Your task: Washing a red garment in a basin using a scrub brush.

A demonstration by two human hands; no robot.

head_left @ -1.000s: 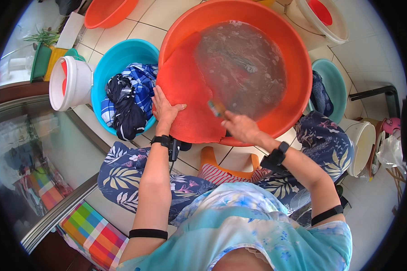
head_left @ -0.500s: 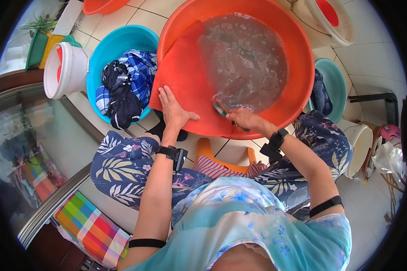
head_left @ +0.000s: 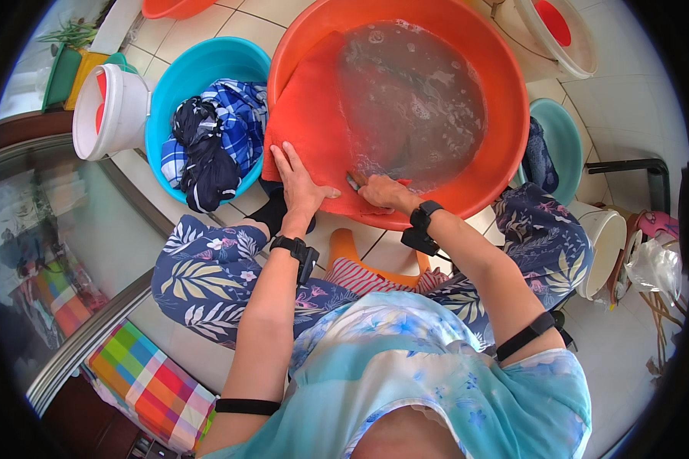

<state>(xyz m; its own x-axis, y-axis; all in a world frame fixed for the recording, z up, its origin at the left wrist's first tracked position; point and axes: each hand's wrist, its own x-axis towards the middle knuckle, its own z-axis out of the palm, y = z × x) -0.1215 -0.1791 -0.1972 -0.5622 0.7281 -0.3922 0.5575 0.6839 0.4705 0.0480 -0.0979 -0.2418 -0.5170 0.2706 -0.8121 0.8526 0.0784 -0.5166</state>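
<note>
A large orange-red basin [head_left: 505,153] of grey, sudsy water [head_left: 413,99] stands in front of me. Over its left side and near rim lies a red cloth [head_left: 314,115], its far part dipping into the water. My left hand [head_left: 302,187] rests on the cloth at the rim, fingers spread and thumb out. Just to its right, my right hand [head_left: 383,191] is closed round a scrub brush [head_left: 353,182], whose head meets the cloth near the water's edge. Most of the brush is hidden by my fingers.
To the left, a blue tub [head_left: 161,145] holds dark and blue plaid clothes [head_left: 233,115]; a white bucket [head_left: 115,111] stands beside it. A teal basin [head_left: 570,153] with dark fabric is at the right. An orange stool [head_left: 341,246] sits between my legs.
My right hand has moved left with the brush across the cloth, closer to my left hand. The left hand has shifted only slightly, staying on the cloth.
</note>
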